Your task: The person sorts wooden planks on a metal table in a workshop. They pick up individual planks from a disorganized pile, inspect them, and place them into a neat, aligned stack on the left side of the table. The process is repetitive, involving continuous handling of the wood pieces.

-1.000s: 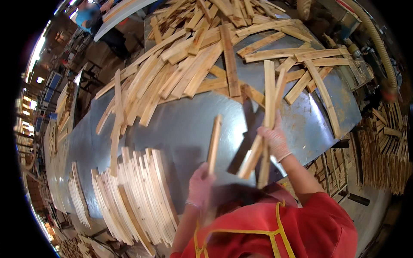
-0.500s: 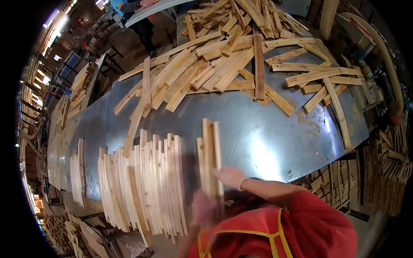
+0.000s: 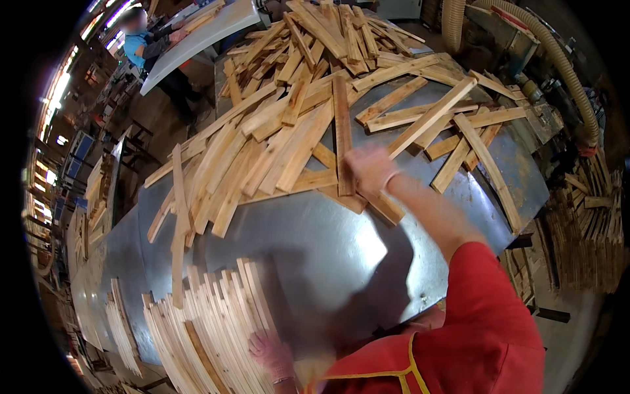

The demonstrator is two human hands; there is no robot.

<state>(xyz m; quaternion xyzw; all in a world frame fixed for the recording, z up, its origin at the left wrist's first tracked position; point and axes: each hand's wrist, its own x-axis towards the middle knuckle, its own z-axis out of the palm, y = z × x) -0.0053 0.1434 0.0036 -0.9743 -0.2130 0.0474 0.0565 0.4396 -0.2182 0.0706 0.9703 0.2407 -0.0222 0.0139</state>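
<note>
You can't read any words, numbers or signs here. You can't make out letters on the wood sticks (image 3: 306, 148), on the shiny gray bench (image 3: 308, 230), on your red sleeve (image 3: 495, 302) or on the tan hose (image 3: 453, 26). Way in the back, things are too small and blurry for you to tell.

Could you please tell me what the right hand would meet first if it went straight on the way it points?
The right hand would likely meet the dark brown board first; blur hides whether they touch.
</note>
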